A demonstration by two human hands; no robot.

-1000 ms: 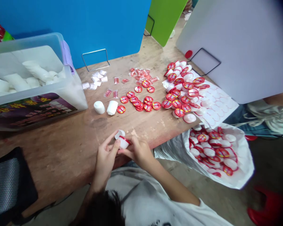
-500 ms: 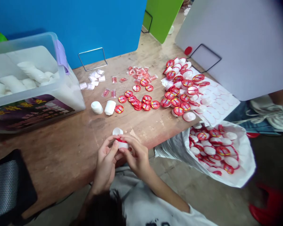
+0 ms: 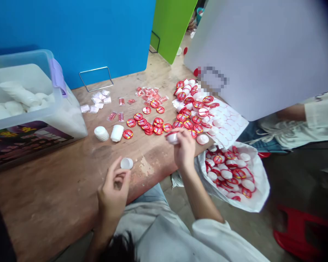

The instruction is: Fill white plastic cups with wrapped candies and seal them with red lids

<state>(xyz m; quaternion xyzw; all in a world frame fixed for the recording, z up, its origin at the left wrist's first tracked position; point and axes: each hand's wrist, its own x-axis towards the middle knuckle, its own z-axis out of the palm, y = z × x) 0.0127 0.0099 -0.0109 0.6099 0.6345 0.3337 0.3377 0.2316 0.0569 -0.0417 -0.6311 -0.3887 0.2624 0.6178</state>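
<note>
My right hand [image 3: 184, 147] is raised over the wooden table [image 3: 57, 189], its fingers pinched on a small white cup with a red lid [image 3: 172, 137], close to the pile of lidded cups [image 3: 192, 112]. My left hand [image 3: 113, 189] hovers near the table's front edge with thumb and fingers loosely curled, holding nothing. An open white cup [image 3: 126, 163] stands on the table just beyond its fingertips. Loose red round lids [image 3: 147, 123] lie in a row at mid-table.
A clear plastic bin [image 3: 30, 98] of white cups sits at the left. Two stacks of white cups [image 3: 109, 133] stand near it. Small sachets [image 3: 98, 102] lie by a blue divider [image 3: 71, 36]. A white bag [image 3: 235, 174] of lidded cups hangs off the right edge. Another person sits behind a white board [image 3: 262, 54].
Both hands were together at the front edge on one cup and its lid. The right hand has carried the lidded cup up and right toward the pile; the left hand has let go.
</note>
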